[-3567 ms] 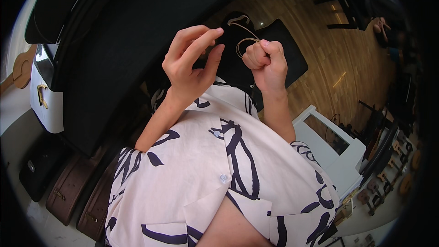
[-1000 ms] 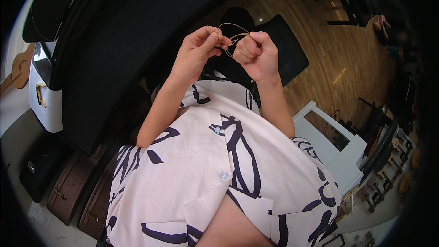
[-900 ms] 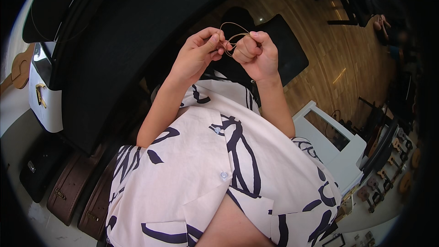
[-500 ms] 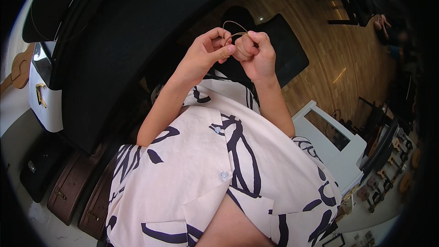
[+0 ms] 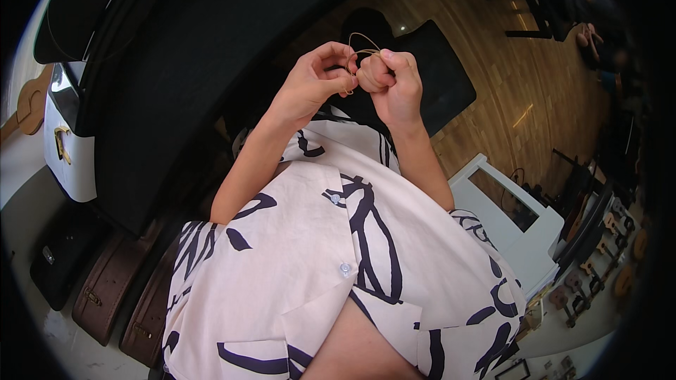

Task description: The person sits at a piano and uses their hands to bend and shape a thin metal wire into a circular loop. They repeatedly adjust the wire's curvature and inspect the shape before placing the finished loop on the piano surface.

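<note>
A thin golden-brown cord (image 5: 360, 34) bends in a small loop above my two raised hands. My left hand (image 5: 310, 88) is closed in a pinch, thumb against fingertips, with a short bit of the cord poking out below them. Close beside it, almost touching, my right hand (image 5: 396, 84) clamps the cord between thumb and curled index finger, the other fingers folded in. The rest of the cord is hidden by the fingers, and its exact kind cannot be told.
A large black surface (image 5: 162, 98) spreads along the left and far side. Past my hands stands a dark seat (image 5: 440, 74) on a wood floor (image 5: 507, 112). At right is a pale grey chair (image 5: 486, 218); brown instrument cases (image 5: 105, 288) stand lower left. Another person's hand (image 5: 590, 35) shows far right.
My left thumb and fingertips have shifted slightly, and a bit of cord now shows below them. The loop has moved a little to the right. My right hand has barely moved.
</note>
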